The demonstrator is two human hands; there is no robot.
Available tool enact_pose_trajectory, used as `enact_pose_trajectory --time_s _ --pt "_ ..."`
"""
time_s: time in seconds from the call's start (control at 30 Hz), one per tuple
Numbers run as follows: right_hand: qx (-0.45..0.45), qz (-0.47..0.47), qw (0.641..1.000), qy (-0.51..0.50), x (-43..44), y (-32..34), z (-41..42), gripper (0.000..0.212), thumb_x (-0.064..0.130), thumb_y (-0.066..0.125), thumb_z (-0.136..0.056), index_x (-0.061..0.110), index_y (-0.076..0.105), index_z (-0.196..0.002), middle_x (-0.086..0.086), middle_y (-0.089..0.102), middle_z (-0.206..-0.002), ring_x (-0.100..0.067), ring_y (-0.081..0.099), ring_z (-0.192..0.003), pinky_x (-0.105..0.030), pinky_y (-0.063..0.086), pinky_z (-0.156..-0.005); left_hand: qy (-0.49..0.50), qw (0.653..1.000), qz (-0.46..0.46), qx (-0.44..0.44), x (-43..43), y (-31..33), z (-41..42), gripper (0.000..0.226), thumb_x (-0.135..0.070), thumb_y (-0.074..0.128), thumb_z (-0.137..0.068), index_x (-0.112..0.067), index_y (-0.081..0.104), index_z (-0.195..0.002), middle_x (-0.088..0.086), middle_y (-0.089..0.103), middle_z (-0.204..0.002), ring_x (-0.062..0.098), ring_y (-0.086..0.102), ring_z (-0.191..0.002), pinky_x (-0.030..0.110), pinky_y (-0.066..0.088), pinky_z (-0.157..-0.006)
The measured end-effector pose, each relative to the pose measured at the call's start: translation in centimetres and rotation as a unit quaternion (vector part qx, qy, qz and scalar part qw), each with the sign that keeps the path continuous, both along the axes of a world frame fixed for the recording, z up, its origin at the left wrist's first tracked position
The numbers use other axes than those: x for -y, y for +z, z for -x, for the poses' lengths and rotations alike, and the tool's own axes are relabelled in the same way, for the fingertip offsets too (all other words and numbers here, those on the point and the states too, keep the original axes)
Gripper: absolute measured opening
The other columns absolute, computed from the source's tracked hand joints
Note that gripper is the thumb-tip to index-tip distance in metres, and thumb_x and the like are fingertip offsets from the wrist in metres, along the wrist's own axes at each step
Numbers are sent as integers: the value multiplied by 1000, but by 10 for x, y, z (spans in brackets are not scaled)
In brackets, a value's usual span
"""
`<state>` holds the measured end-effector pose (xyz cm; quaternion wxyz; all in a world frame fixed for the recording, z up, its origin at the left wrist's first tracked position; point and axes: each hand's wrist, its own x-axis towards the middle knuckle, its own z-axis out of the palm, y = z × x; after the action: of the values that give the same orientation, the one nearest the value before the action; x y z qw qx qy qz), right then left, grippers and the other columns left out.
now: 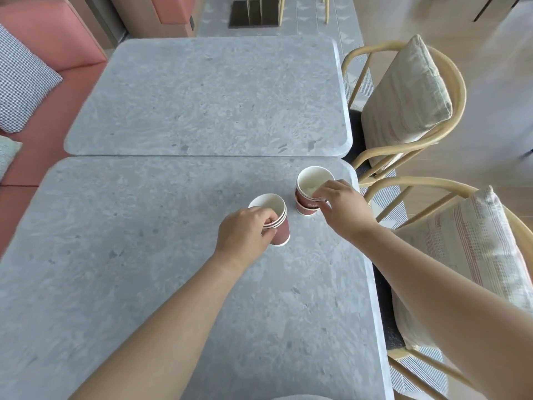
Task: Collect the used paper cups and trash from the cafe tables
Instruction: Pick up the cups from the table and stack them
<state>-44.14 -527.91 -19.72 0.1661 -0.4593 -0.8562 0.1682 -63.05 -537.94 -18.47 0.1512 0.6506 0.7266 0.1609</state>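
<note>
Grey stone-look cafe table (144,255), near one of two butted end to end; far table (202,96) beyond the seam. Salmon bench (57,39) along the left with a houndstooth cushion (20,82). Two bentwood chairs (450,82) on the right, each with a pale cushion.

Left hand (245,232): fingers curled round the near wall of a nested stack of maroon paper cups (281,226), just under the rims; three white rims show. Stack sits right of centre on the near table.

Right hand (340,206): fingertips pinching the near rim of the top cup (313,183), which is nested in a second maroon cup (305,209). This pair stands near the table's right edge, just beside the left stack, not touching it.
</note>
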Motion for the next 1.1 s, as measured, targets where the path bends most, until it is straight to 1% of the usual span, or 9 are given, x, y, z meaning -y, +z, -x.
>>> enact_pose_trajectory --time_s 0.1,0.2,0.33,0.43,0.63,0.77,0.83,0.97,1.1 --pt "28 37 999 9 3 -11 0 15 8 58 -85 9 68 -96 -8 66 -100 -29 54 -97 -38 47 -74 5 1000 11 12 2 -4 1 14 -29 68 -78 -28 65 -91 -10 69 -92 17 61 -87 29 46 -67" --pt "43 57 997 -3 8 -17 0 15 11 57 -86 12 67 -96 -5 66 -101 -27 53 -100 -34 45 -71 9 999 23 21 5 -7 3 13 -31 69 -78 -28 65 -90 -11 69 -91 15 61 -85 28 44 -65" --pt "74 66 995 -13 15 -21 -1 15 13 59 -85 13 66 -99 -2 65 -102 -24 52 -103 -33 46 -70 17 999 27 26 9 -8 4 12 -34 68 -79 -28 64 -88 -11 69 -90 15 62 -83 28 46 -63" --pt "80 60 995 -10 23 -19 0 18 12 56 -86 13 64 -101 -3 65 -102 -25 52 -101 -35 47 -68 20 999 20 24 13 -7 4 10 -32 67 -79 -27 64 -88 -10 69 -88 17 62 -83 28 47 -64" --pt "16 57 998 10 62 -1 -6 20 10 54 -86 9 62 -104 -7 64 -101 -29 54 -96 -44 50 -69 9 1000 -1 28 29 1 0 12 -31 66 -77 -29 64 -89 -12 68 -90 15 62 -83 27 45 -63" --pt "-39 30 999 -3 95 13 -23 19 7 60 -84 7 64 -102 -8 67 -95 -30 58 -88 -37 50 -67 -5 1000 -1 31 43 12 -9 14 -31 64 -77 -32 64 -91 -13 67 -91 14 60 -83 26 45 -64" --pt "-42 23 999 -7 107 21 -32 18 8 61 -84 8 64 -102 -7 67 -93 -29 59 -84 -35 49 -67 -19 999 -1 29 50 19 -16 15 -30 62 -77 -32 64 -92 -12 67 -91 14 60 -81 27 46 -64" --pt "-40 19 999 -16 123 32 -52 18 11 59 -86 9 64 -102 -6 67 -94 -28 59 -84 -44 51 -66 -46 999 -7 23 63 27 -35 17 -29 60 -78 -32 64 -93 -11 66 -91 14 59 -80 27 46 -65" --pt "-51 0 998 -39 141 40 -75 18 12 58 -86 8 65 -102 -7 68 -95 -29 60 -88 -44 51 -69 -72 997 -17 20 70 32 -60 16 -29 59 -78 -31 64 -93 -11 65 -91 14 59 -83 28 47 -65"
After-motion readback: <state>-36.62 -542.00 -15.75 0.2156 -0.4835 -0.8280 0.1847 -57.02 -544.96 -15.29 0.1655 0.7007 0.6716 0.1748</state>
